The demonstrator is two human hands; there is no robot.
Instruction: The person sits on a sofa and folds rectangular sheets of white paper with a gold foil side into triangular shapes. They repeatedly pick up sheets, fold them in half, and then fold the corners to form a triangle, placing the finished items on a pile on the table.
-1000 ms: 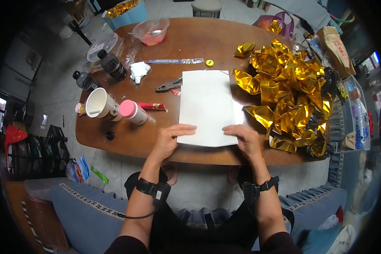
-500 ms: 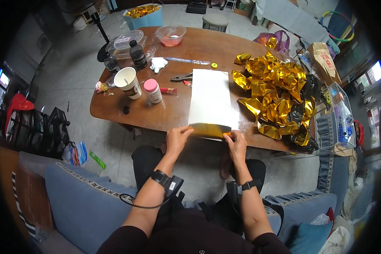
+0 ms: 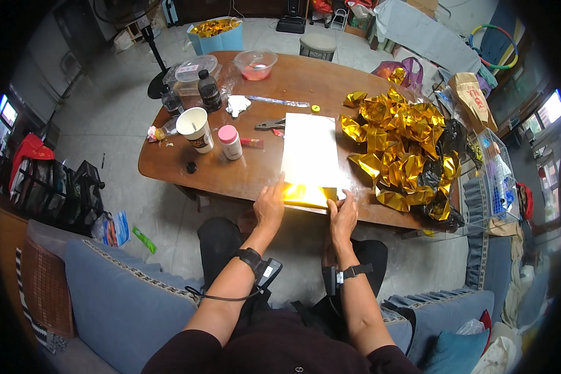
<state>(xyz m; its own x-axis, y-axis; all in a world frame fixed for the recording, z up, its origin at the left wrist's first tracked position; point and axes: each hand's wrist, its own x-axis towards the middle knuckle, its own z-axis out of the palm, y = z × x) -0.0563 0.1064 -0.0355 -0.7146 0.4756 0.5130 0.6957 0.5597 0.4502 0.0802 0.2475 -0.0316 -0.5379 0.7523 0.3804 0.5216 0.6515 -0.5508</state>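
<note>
A strip of shiny gold foil paper point(image 3: 306, 194) lies across the near end of a flat white board or sheet point(image 3: 310, 149), at the table's front edge. My left hand point(image 3: 269, 206) rests at the foil's left end, fingers stretched forward along the board's side and nothing gripped. At the foil's right end, my right hand point(image 3: 343, 219) has its thumb and fingers closed on the corner. Folded gold foil pieces point(image 3: 399, 143) are heaped to the right of the board. Beyond the left hand stand a white bottle with a pink lid point(image 3: 230, 143) and a paper cup point(image 3: 195, 129).
Pliers point(image 3: 270, 125) lie by the board's left edge. Dark bottles point(image 3: 209, 91), a clear bowl point(image 3: 255, 65) and crumpled white tissue point(image 3: 237, 105) stand or lie farther back. A wire basket point(image 3: 497, 171) sits beside the table's right end. Blue sofa cushions point(image 3: 128, 280) are close behind me.
The foil strip has come down flatter on the board and catches bright light. My left hand has let go of its end and stretched its fingers forward; the right stays at its corner.
</note>
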